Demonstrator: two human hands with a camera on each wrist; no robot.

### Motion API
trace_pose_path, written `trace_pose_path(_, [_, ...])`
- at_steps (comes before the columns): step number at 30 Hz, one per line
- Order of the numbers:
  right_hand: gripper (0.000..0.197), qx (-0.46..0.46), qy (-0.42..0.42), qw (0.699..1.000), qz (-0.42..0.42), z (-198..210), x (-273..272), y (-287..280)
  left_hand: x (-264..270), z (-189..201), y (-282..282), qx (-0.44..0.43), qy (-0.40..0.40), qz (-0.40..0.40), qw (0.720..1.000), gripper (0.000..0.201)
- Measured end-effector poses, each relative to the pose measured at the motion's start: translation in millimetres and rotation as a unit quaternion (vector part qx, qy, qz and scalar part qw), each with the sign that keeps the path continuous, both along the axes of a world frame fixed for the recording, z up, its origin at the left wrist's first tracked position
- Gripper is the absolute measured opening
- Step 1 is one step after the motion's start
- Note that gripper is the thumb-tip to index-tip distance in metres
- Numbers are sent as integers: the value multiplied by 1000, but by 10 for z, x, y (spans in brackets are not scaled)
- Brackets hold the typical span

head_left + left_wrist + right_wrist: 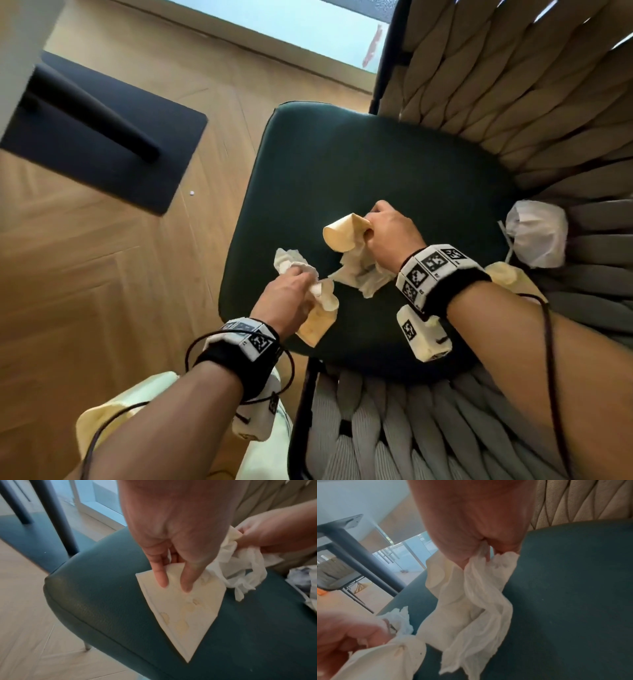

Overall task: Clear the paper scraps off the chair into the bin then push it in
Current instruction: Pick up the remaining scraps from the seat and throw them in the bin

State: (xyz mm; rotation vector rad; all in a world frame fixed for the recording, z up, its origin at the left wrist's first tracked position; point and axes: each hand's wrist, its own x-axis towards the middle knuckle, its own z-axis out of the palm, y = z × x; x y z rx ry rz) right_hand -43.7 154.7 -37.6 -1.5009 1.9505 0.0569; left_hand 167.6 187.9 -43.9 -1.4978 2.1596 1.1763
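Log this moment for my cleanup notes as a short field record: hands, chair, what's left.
left hand: grips crumpled tissue and a stained cream paper
right hand: grips a curled cream paper with white tissue hanging below
chair seat: dark green, hands above it
left on chair: white wad at the woven backrest
bin: not in view

Both forearms are bare. Each wrist wears a black band (459,287) carrying white blocks printed with black square markers (433,262); a white camera pod (423,334) hangs under it. Thin dark cables (551,359) trail back from the bands.
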Motion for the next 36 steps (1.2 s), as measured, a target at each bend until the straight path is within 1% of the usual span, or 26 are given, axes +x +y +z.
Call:
trace_pose_path(4, [19, -28, -28, 999, -30, 24, -64, 110, 161, 114, 19, 4, 31, 46, 998, 20])
trace_pose_path(5, [20, -33, -34, 998, -32, 28, -67, 143, 198, 147, 33, 4, 38, 59, 998, 19])
trace_pose_path(6, [21, -37, -40, 998, -35, 28, -65, 178, 228, 181, 54, 9, 42, 75, 996, 21])
trace_pose_path(7, [22, -38, -45, 997, -41, 25, -64, 209, 238, 203, 81, 15, 46, 93, 995, 28])
trace_pose_path(8, [21, -40, -48, 997, -49, 21, -65, 228, 233, 214, 98, 21, 48, 109, 993, 41])
trace_pose_path(11, [20, -38, -47, 996, -65, 13, -69, 225, 163, 165, 74, 39, 23, 137, 990, 96])
trace_pose_path(12, [21, -36, -48, 996, -68, 14, -69, 216, 138, 139, 48, 44, 4, 146, 988, 108])
trace_pose_path(14, [22, -34, -52, 996, -64, 19, -63, 202, 95, 84, 5, 47, -26, 167, 984, 120])
trace_pose_path(17, [23, -36, -55, 996, -54, 17, -52, 189, 99, 25, 19, 37, -27, 192, 980, 125])
trace_pose_path(19, [23, -32, -56, 996, -56, 12, -56, 184, 149, -13, 34, 44, -24, 229, 972, 126])
trace_pose_path(21, [22, -29, -54, 996, -59, 4, -64, 177, 191, -55, 22, 68, -31, 282, 956, 123])
trace_pose_path(23, [22, -30, -53, 997, -57, -3, -66, 167, 182, -85, 19, 79, -49, 309, 946, 116])
trace_pose_path(24, [22, -32, -52, 997, -56, -3, -62, 162, 160, -84, 30, 68, -58, 308, 947, 109])
trace_pose_path(27, [22, -34, -47, 997, -52, -4, -48, 157, 107, -43, 80, 23, -67, 288, 955, 67])
trace_pose_path(28, [22, -33, -46, 997, -50, -3, -44, 156, 109, -26, 80, 21, -64, 284, 957, 58])
trace_pose_path(32, [22, -29, -44, 998, -45, 2, -24, 147, 182, -1, -20, 35, -55, 263, 963, 41])
trace_pose_path(36, [20, -27, -43, 998, -47, 25, -16, 134, 229, -4, -124, 107, -19, 231, 967, 34])
